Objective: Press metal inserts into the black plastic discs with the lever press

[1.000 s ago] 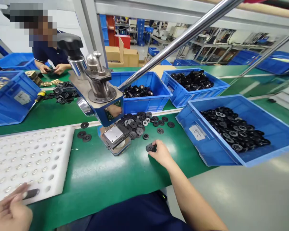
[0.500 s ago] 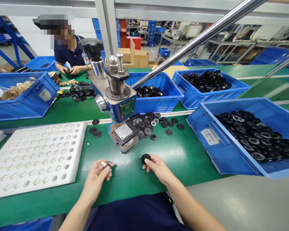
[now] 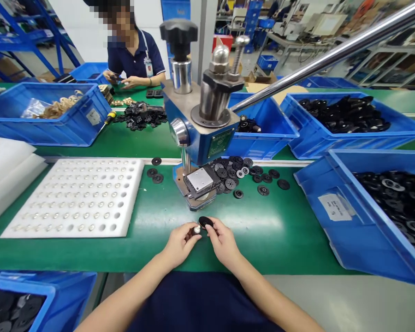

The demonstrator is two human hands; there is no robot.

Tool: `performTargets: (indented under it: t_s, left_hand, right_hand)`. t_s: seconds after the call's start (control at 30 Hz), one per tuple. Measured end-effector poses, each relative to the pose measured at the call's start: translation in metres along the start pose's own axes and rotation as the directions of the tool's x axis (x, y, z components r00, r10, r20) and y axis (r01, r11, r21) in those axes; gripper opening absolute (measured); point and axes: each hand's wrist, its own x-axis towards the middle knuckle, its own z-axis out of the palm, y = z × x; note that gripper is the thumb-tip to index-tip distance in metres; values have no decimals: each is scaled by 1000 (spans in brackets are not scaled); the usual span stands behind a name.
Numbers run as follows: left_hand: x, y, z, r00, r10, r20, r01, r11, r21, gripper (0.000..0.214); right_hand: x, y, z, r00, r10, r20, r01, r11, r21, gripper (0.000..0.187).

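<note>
Pinched in the fingers of my left hand is a small silvery metal part; its exact kind does not show. My right hand grips a round black disc, held tilted close beside the metal part. Whether the two pieces touch, I cannot tell. Both hands are over the green tabletop, in front of a blue hand press with a flat metal plate at its base. Black discs lie piled to the right of the press foot.
A white foam tray with rows of small metal parts lies left. Blue bins of black parts stand right and behind. The press lever slants up rightward. A screwdriver leans by the left bin. Across the bench sits a co-worker.
My hands have come together from apart, bringing the metal part beside the black disc. The view has shifted, so the press and tray appear further right.
</note>
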Motion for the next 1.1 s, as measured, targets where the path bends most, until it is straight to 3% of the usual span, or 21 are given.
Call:
performTargets:
  t_s: [0.2, 0.33, 0.77, 1.1]
  left_hand:
    - [-1, -12, 4, 997, -13, 76, 13, 1000, 5, 18]
    - [-5, -19, 6, 995, -14, 96, 16, 1000, -20, 21]
    - [1, -9, -1, 998, -46, -39, 45, 999, -14, 22]
    - [1, -9, 0, 999, 23, -28, -22, 999, 39, 19]
  right_hand:
    - [-2, 15, 4, 951, -302, 72, 310, 926, -214, 37]
    - [-6, 17, 2, 912, -394, 113, 410, 863, -295, 44]
    - [-17, 3, -5, 893, -380, 242, 450, 778, -439, 66]
    - [-26, 4, -3, 900, -358, 249, 434, 790, -433, 79]
